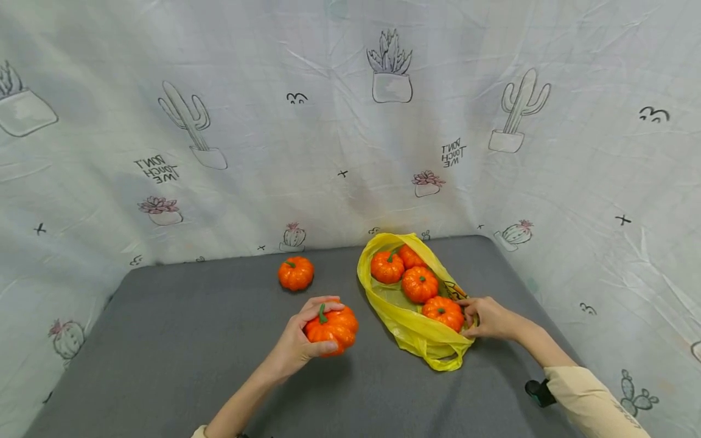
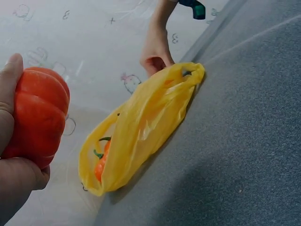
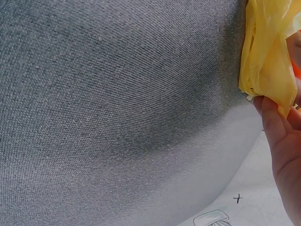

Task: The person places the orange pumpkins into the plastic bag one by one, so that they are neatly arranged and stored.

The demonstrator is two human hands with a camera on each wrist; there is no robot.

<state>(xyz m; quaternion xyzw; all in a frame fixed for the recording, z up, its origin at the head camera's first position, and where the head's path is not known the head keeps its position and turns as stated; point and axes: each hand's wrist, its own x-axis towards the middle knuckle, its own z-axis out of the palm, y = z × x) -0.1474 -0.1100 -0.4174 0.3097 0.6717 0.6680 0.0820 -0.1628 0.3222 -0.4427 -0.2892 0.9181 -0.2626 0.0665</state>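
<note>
My left hand (image 1: pixel 298 340) grips a small orange pumpkin (image 1: pixel 334 328) with a green stem, held up left of a yellow plastic bag (image 1: pixel 402 328). In the left wrist view the same pumpkin (image 2: pixel 40 115) sits between thumb and fingers. My right hand (image 1: pixel 490 317) pinches the right edge of the bag's mouth; the right wrist view shows its fingers (image 3: pixel 275 122) on the yellow plastic (image 3: pixel 270 56). The bag lies with its mouth spread, and several pumpkins (image 1: pixel 420 285) are inside. One of them (image 1: pixel 443 313) is right by my right fingertips.
Another orange pumpkin (image 1: pixel 296 273) stands on the grey table (image 1: pixel 191 340), behind my left hand. A white curtain (image 1: pixel 339 134) with cactus drawings hangs along the table's back and sides. A dark wrist device (image 1: pixel 540 393) is at the right sleeve.
</note>
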